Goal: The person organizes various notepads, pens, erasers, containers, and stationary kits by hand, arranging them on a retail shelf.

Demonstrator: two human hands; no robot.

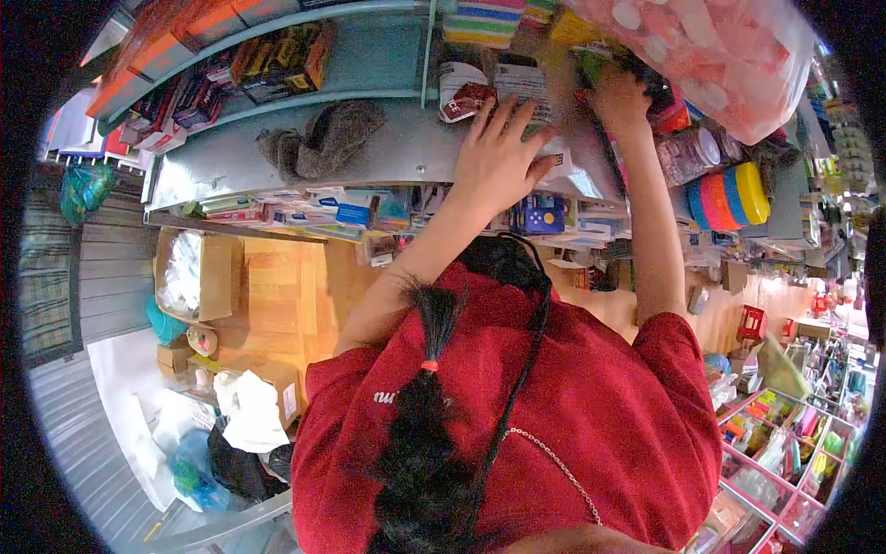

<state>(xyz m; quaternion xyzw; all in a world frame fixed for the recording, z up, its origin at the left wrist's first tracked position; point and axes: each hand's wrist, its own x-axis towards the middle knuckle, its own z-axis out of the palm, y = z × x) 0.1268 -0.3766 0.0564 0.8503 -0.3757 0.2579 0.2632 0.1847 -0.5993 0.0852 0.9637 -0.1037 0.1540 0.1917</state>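
My left hand (503, 157) is stretched over the grey shelf ledge with its fingers spread. Its fingertips lie at a packet with a white label (521, 81) and beside a white and dark red packet (464, 90). Under the thumb side shows a small white tag (556, 157). My right hand (620, 97) reaches in among packages further right, close to a dark and green packet (592, 63); its fingers are blurred and partly hidden, so I cannot tell what they hold. Right of that wrist lies a clear plastic jar (688, 155).
A grey-brown cloth (323, 138) lies on the ledge to the left. A big clear bag with pink and white contents (701, 55) bulges at top right, above a striped multicoloured roll (729, 197). Cardboard boxes (217, 277) stand on the floor at left. Divided bins (784, 443) fill the lower right.
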